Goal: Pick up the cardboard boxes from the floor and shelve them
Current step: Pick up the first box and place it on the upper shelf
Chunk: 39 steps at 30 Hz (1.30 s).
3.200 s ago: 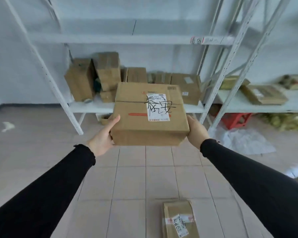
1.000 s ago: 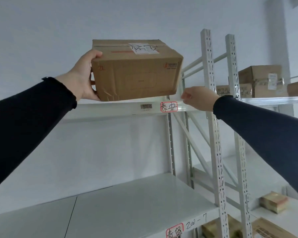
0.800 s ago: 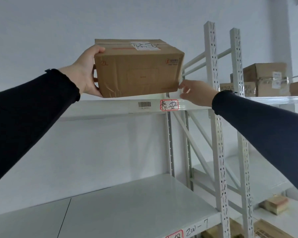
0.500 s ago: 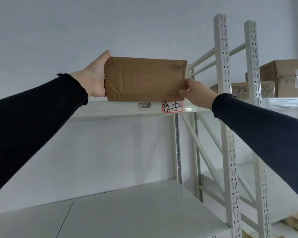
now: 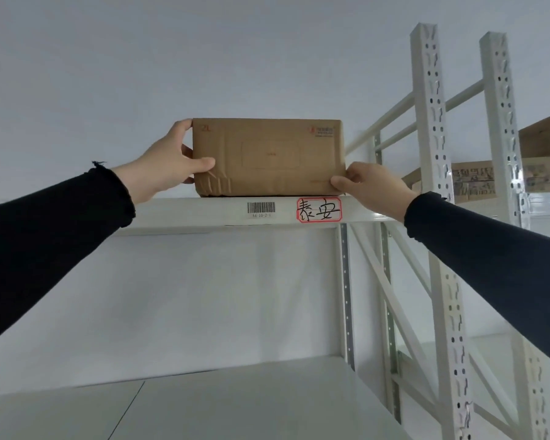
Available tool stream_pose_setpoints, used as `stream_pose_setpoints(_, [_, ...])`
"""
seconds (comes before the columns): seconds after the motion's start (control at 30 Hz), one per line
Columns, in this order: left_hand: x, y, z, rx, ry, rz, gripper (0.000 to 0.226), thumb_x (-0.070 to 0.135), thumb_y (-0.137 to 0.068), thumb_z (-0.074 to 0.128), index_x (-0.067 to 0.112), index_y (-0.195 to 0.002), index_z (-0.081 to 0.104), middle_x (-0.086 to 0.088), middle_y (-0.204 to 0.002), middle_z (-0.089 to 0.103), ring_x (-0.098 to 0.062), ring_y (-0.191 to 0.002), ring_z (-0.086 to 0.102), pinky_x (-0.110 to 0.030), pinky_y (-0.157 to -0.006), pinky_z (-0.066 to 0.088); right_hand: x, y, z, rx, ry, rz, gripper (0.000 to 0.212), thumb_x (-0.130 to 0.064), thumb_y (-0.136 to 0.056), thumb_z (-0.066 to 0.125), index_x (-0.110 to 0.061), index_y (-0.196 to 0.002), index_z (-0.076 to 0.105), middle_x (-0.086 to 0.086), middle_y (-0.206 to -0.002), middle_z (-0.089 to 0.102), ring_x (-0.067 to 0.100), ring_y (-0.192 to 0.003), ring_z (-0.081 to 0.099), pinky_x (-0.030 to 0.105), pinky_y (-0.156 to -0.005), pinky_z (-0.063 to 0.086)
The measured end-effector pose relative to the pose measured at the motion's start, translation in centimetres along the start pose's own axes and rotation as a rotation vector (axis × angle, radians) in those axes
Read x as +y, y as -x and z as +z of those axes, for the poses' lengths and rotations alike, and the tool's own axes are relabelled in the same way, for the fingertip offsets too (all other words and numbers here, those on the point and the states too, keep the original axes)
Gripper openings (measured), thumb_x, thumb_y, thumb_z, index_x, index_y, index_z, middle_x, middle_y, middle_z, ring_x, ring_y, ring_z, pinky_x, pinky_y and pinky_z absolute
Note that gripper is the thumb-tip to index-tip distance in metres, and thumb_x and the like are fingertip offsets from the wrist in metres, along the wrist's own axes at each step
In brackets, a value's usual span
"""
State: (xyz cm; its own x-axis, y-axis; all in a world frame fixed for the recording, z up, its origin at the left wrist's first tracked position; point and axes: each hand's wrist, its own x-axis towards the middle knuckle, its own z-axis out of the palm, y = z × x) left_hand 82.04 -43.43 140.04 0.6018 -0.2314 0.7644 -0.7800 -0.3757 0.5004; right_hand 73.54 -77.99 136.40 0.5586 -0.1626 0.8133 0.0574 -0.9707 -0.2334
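Note:
A brown cardboard box [image 5: 269, 157] rests flat on the upper white shelf [image 5: 204, 212], just above a barcode sticker and a red-framed handwritten label [image 5: 318, 210]. Only its front face shows; the top and back are hidden. My left hand [image 5: 167, 166] grips the box's left end, thumb on the front face. My right hand [image 5: 369, 185] presses its fingertips on the lower right corner of the box at the shelf edge.
White perforated uprights [image 5: 429, 173] and diagonal braces stand to the right of the box. More cardboard boxes [image 5: 540, 163] sit on the neighbouring rack at the far right. A lower white shelf [image 5: 235, 404] lies below.
The box went from held in front of me over the floor up to the upper shelf. It now lies flat on it, and my right hand has come back onto its corner.

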Motion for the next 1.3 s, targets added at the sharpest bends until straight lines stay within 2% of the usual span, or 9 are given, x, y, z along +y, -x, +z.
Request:
stream_pose_setpoints(0.1, [-0.4,-0.8,0.5,-0.005,-0.023,-0.020,0.080,0.024,-0.093,0.072,0.032,-0.158,0.026,-0.001,-0.101,0.059,-0.019,-0.095,0.067,-0.038,-0.087,0.058,0.1,-1.0,0.4,-0.034,0.009,-0.004,0.048,-0.055,-0.093,0.050,-0.009,-0.093,0.065,0.009,-0.089,0.067,0.027,-0.082,0.062,0.039,-0.072,0.050])
stream_pose_setpoints(0.33, [-2.0,-3.9,2.2,-0.044,-0.055,-0.093,0.084,0.016,-0.092,0.073,0.029,-0.159,0.024,-0.013,-0.108,0.065,-0.032,-0.108,0.069,-0.039,-0.087,0.059,0.8,-5.4,1.7,-0.254,0.041,0.070,0.042,-0.050,-0.092,0.057,-0.011,-0.092,0.073,0.007,-0.089,0.070,0.023,-0.083,0.063,0.037,-0.080,0.052])
stream_pose_setpoints(0.5, [-3.1,-6.1,2.9,-0.092,-0.062,-0.169,0.090,0.007,-0.091,0.073,0.028,-0.160,0.020,-0.007,-0.099,0.066,-0.028,-0.097,0.070,-0.034,-0.081,0.058,0.8,-8.2,2.8,-0.358,0.054,0.132,0.042,-0.046,-0.089,0.064,-0.007,-0.099,0.073,0.003,-0.087,0.070,0.028,-0.089,0.066,0.044,-0.089,0.055])
stream_pose_setpoints(0.73, [-4.8,-7.4,3.5,-0.096,-0.085,-0.209,0.090,0.005,-0.091,0.072,0.029,-0.160,0.019,-0.019,-0.114,0.070,-0.035,-0.103,0.073,-0.036,-0.084,0.060,0.8,-9.7,4.4,-0.380,0.084,0.154,0.036,-0.040,-0.091,0.064,-0.005,-0.098,0.069,0.009,-0.094,0.070,0.029,-0.083,0.063,0.039,-0.083,0.055])
stream_pose_setpoints(0.9, [-5.0,-7.3,3.2,-0.088,-0.152,-0.231,0.084,0.012,-0.091,0.073,0.026,-0.158,0.024,-0.015,-0.118,0.066,-0.027,-0.091,0.069,-0.029,-0.074,0.058,0.7,-9.1,4.1,-0.309,0.130,0.167,0.035,-0.035,-0.091,0.061,-0.003,-0.103,0.069,0.013,-0.101,0.071,0.035,-0.092,0.069,0.039,-0.079,0.056])
stream_pose_setpoints(0.97, [-4.8,-6.7,2.5,-0.064,-0.259,-0.221,0.076,0.022,-0.092,0.072,0.021,-0.155,0.031,-0.014,-0.125,0.063,-0.029,-0.101,0.068,-0.035,-0.084,0.057,0.4,-8.6,3.7,-0.250,0.169,0.158,0.037,-0.036,-0.092,0.057,-0.007,-0.111,0.069,0.012,-0.109,0.070,0.034,-0.097,0.068,0.038,-0.078,0.054])
stream_pose_setpoints(1.07, [-4.5,-5.0,1.5,-0.007,-0.452,-0.093,0.056,0.030,-0.096,0.064,0.015,-0.147,0.046,-0.009,-0.133,0.062,-0.030,-0.121,0.059,-0.039,-0.098,0.047,-0.1,-7.0,3.3,-0.072,0.217,0.081,0.036,-0.031,-0.093,0.050,-0.015,-0.120,0.065,0.007,-0.120,0.066,0.030,-0.107,0.062,0.038,-0.084,0.052])
stream_pose_setpoints(1.17, [-4.5,-2.8,0.8,0.042,-0.559,0.081,0.041,0.029,-0.099,0.058,0.014,-0.136,0.059,-0.008,-0.130,0.065,-0.028,-0.120,0.058,-0.038,-0.099,0.044,-1.0,-4.8,3.3,0.123,0.213,-0.037,0.034,-0.033,-0.093,0.046,-0.021,-0.121,0.063,0.005,-0.120,0.065,0.027,-0.111,0.057,0.045,-0.089,0.051])
stream_pose_setpoints(1.3, [-4.9,0.5,-0.5,0.035,-0.621,0.194,0.034,0.029,-0.098,0.057,0.016,-0.128,0.067,-0.008,-0.125,0.066,-0.028,-0.117,0.059,-0.038,-0.095,0.044,-3.6,-0.9,3.7,0.194,0.181,-0.154,0.030,-0.025,-0.094,0.047,-0.019,-0.118,0.064,0.006,-0.118,0.063,0.030,-0.114,0.052,0.048,-0.089,0.047])
